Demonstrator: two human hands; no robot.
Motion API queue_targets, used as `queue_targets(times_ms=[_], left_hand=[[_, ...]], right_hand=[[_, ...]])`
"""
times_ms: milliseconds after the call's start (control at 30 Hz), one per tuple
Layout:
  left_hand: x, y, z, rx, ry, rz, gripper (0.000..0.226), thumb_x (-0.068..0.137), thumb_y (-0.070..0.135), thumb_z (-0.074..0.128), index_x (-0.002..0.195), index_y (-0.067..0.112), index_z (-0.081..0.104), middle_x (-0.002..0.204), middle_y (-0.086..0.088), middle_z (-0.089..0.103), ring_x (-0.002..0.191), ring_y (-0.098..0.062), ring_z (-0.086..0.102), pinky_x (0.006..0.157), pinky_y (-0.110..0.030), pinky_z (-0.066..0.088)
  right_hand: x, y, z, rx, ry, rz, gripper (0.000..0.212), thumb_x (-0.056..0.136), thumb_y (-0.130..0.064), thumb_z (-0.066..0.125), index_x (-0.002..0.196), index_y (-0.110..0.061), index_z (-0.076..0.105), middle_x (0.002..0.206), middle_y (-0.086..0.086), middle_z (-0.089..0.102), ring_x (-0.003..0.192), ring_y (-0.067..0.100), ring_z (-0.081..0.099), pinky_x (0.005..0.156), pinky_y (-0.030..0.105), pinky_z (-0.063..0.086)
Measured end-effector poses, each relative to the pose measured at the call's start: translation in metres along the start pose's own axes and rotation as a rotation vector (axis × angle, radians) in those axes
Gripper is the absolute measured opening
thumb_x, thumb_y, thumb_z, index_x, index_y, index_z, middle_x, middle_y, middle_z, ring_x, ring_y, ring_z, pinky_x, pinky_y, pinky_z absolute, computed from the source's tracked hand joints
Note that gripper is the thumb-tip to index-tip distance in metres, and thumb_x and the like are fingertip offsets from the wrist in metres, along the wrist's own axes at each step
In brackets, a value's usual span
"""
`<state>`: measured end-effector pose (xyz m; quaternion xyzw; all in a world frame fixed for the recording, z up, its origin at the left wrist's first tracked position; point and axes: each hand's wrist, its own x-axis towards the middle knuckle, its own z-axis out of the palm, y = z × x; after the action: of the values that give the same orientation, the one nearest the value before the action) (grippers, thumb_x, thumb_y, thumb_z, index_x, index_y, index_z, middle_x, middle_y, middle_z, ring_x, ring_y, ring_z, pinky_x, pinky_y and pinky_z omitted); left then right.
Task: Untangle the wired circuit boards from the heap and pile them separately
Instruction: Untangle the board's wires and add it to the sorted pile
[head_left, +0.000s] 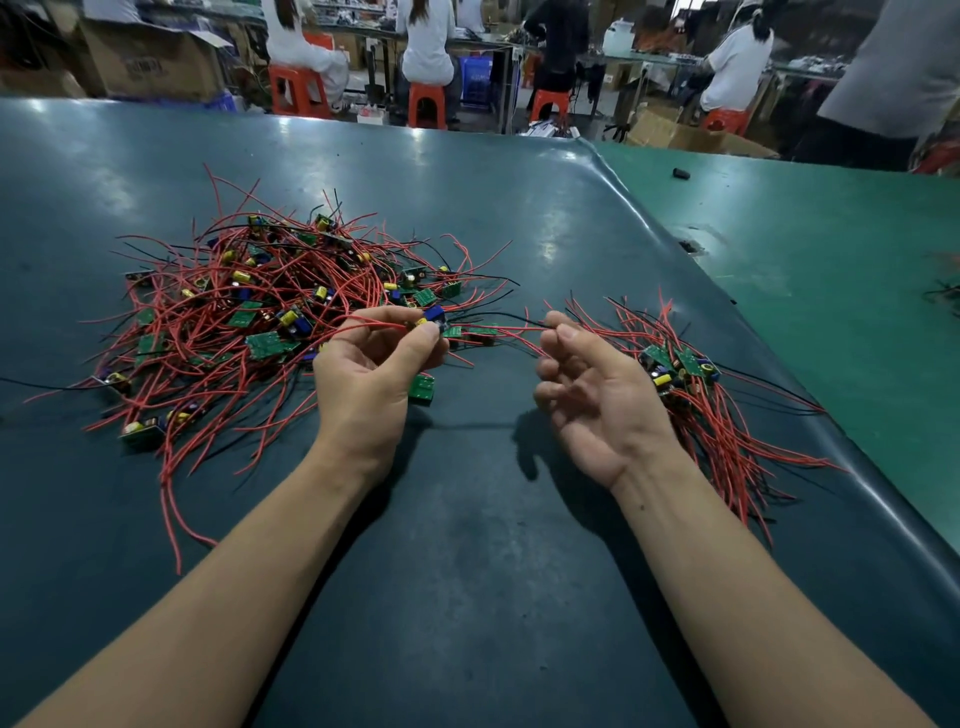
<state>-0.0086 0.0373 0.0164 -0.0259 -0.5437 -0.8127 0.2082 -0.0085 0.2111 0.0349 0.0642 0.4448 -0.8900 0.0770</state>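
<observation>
The left hand (371, 374) pinches one board (434, 318) between thumb and fingertips, its red wire (498, 330) stretched to the right hand (592, 395), whose fingertips pinch the far end. The heap (260, 317) lies just beyond the left fingers — the sorted pile (691, 384) just past the right palm.

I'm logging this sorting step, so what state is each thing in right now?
Left hand: raised, fingertips pinch a circuit board.
Held circuit board: lifted off the heap, its red wire running towards the right hand.
Right hand: palm up, fingers loosely curled, thumb and forefinger at the red wire.
Heap: tangled, large, on the left.
Sorted pile: smaller, wires roughly aligned, on the right.
Table mat: dark, flat.
</observation>
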Motion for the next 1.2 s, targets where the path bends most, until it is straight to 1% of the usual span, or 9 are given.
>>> queue_targets(times_ms=[100,233,433,667,767,867,967,1033,1200], left_hand=[[-0.005,0.000,0.005,-0.010,-0.027,0.009,0.016,0.084,-0.003,0.069,0.086,0.011,0.064,0.072,-0.003,0.072,0.068,-0.019,0.068,0.072,-0.029,0.057],[-0.013,0.000,0.008,0.125,-0.178,0.019,0.015,0.082,-0.003,0.069,0.087,0.010,0.063,0.072,-0.001,0.073,0.067,-0.016,0.068,0.070,-0.026,0.057],[-0.016,0.001,0.010,0.166,-0.245,-0.007,0.013,0.080,-0.005,0.070,0.087,0.006,0.065,0.067,-0.002,0.071,0.064,-0.018,0.067,0.070,-0.030,0.058],[-0.013,0.003,0.007,0.156,-0.190,-0.016,0.013,0.081,-0.006,0.069,0.083,0.006,0.066,0.065,-0.003,0.071,0.060,-0.017,0.068,0.066,-0.028,0.059],[-0.014,0.002,0.007,0.150,-0.192,-0.022,0.012,0.082,-0.007,0.069,0.083,0.005,0.066,0.065,-0.003,0.071,0.061,-0.017,0.067,0.067,-0.029,0.059],[-0.015,0.003,0.008,0.153,-0.195,-0.028,0.011,0.082,-0.007,0.069,0.083,0.004,0.065,0.065,-0.003,0.071,0.060,-0.018,0.067,0.067,-0.029,0.059],[-0.013,0.004,0.006,0.128,-0.176,-0.050,0.009,0.084,-0.007,0.067,0.085,0.002,0.065,0.065,-0.004,0.070,0.060,-0.018,0.068,0.064,-0.026,0.058],[-0.013,0.005,0.006,0.132,-0.190,-0.056,0.009,0.083,-0.006,0.067,0.085,0.002,0.065,0.065,-0.003,0.070,0.059,-0.017,0.068,0.063,-0.025,0.057],[-0.015,0.004,0.007,0.168,-0.208,-0.025,0.009,0.080,-0.006,0.070,0.083,0.003,0.067,0.065,-0.004,0.070,0.061,-0.019,0.068,0.067,-0.031,0.059]], right_hand=[[-0.004,0.010,0.006,-0.079,-0.056,0.052,0.034,0.077,-0.026,0.068,0.106,-0.009,0.066,0.076,-0.002,0.070,0.053,0.006,0.056,0.043,0.014,0.043],[-0.005,0.024,0.013,-0.161,-0.127,0.006,0.015,0.088,-0.019,0.062,0.095,-0.013,0.072,0.075,-0.002,0.071,0.051,0.007,0.054,0.043,0.015,0.042],[0.000,0.023,0.008,-0.231,-0.058,-0.181,0.015,0.094,-0.016,0.061,0.092,-0.010,0.075,0.065,-0.003,0.061,0.046,0.006,0.045,0.038,0.015,0.034],[0.006,0.019,0.002,-0.363,0.114,-0.390,0.022,0.097,-0.019,0.060,0.083,-0.014,0.076,0.063,-0.003,0.057,0.041,0.008,0.039,0.038,0.018,0.031],[0.010,0.015,-0.002,-0.367,0.276,-0.504,0.021,0.094,-0.016,0.065,0.084,0.000,0.073,0.059,0.002,0.038,0.044,0.010,0.025,0.043,0.024,0.021],[0.010,0.008,-0.003,-0.249,0.246,-0.464,0.027,0.096,-0.017,0.061,0.075,-0.007,0.074,0.057,0.003,0.033,0.039,0.008,0.020,0.039,0.017,0.018],[0.008,0.005,-0.002,-0.107,0.093,-0.286,0.042,0.099,-0.022,0.055,0.060,-0.014,0.069,0.047,-0.005,0.034,0.034,0.005,0.022,0.033,0.015,0.020],[0.009,0.004,-0.002,-0.077,0.084,-0.202,0.049,0.099,-0.025,0.053,0.052,-0.017,0.065,0.044,-0.007,0.031,0.033,0.004,0.022,0.032,0.015,0.018],[0.010,0.002,-0.006,-0.075,0.199,-0.365,0.024,0.096,-0.017,0.059,0.078,-0.007,0.072,0.052,-0.006,0.048,0.038,0.005,0.028,0.036,0.015,0.025]])
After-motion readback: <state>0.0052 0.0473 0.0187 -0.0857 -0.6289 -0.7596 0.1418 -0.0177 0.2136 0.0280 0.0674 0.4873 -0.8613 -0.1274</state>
